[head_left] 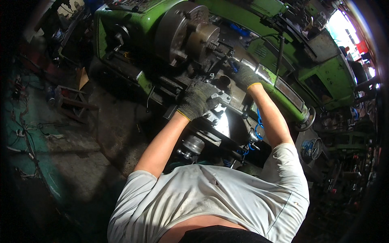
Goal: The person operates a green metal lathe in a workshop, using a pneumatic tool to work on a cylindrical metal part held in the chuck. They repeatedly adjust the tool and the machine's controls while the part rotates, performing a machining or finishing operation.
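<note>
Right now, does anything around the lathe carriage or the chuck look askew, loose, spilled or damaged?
Nothing stands out on the lathe. The chuck looks seated square, the gloved left hand rests on the tool post area and the gloved right hand on the carriage behind it. The floor is grimy, with loose cables lying left.

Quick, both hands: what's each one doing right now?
Left hand: gloved, closed over the tool post on the lathe.
Right hand: gloved, resting on the carriage; grip cannot be told.
</note>
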`<state>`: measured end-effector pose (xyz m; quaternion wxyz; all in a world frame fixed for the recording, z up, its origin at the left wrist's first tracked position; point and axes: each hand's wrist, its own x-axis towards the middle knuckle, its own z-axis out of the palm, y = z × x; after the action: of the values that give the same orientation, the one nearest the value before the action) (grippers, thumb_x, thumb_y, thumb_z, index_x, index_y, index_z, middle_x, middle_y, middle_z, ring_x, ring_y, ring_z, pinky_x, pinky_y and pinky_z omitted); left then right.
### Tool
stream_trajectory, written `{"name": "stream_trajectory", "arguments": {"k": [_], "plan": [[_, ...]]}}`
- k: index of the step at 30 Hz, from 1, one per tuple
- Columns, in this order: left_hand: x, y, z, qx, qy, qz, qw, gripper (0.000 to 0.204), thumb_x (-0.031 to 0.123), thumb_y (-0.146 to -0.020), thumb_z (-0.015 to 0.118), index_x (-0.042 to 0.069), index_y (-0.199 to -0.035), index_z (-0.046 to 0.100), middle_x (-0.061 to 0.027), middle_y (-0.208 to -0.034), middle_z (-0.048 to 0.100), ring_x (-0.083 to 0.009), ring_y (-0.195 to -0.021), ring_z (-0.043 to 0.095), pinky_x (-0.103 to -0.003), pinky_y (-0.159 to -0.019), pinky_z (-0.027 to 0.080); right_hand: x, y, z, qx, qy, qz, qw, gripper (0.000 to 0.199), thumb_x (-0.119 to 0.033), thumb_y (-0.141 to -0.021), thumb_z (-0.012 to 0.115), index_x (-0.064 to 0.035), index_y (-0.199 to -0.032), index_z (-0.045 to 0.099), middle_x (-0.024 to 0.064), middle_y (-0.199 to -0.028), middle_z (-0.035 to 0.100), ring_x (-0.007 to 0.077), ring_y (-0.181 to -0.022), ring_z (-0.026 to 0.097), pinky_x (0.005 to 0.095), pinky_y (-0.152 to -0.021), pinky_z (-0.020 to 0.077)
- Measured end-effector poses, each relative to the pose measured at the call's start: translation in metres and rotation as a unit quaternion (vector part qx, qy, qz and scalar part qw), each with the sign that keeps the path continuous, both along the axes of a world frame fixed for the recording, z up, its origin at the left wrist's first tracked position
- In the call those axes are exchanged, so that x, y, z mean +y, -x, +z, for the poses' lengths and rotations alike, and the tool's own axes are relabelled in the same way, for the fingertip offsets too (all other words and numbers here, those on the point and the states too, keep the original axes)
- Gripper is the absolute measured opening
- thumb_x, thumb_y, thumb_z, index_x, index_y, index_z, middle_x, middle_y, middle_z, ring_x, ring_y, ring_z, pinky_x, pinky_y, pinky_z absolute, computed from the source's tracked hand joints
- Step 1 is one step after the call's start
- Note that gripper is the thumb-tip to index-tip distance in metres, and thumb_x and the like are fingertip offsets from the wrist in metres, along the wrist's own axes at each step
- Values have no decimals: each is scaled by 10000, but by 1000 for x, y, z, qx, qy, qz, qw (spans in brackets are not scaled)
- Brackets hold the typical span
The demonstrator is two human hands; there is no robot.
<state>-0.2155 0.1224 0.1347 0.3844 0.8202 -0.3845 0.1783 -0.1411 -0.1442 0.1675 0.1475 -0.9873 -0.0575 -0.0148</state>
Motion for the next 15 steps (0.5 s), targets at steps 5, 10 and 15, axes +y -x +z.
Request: {"name": "stream_trajectory", "arguments": {"k": [5,10,15], "plan": [[0,1,1,-23,13,-9,1000,311,334,-872,759,124,-1102,762,-120,-1103,735,-338,-1077,660,-480,-1001,487,7,9,-4,-13,74,-22,997,672,-529,-871,736,-131,-1390,580,235,-1251,661,417,-1170,632,491,-983,509],[-6,-8,3,-53,44,-51,996,401,467,-948,644,99,-1053,762,-155,-1075,736,-381,-1029,671,-507,-944,495,6,13,-5,-88,42,15,995,457,-386,-885,661,-126,-1259,619,252,-1112,708,426,-1044,682,523,-894,549],[-11,-3,9,-52,72,-33,996,333,406,-927,659,86,-971,741,-178,-940,700,-406,-899,654,-508,-840,512,0,9,-24,-94,17,17,995,484,-357,-873,653,-161,-1310,585,218,-904,727,422,-834,712,528,-742,560]]}}
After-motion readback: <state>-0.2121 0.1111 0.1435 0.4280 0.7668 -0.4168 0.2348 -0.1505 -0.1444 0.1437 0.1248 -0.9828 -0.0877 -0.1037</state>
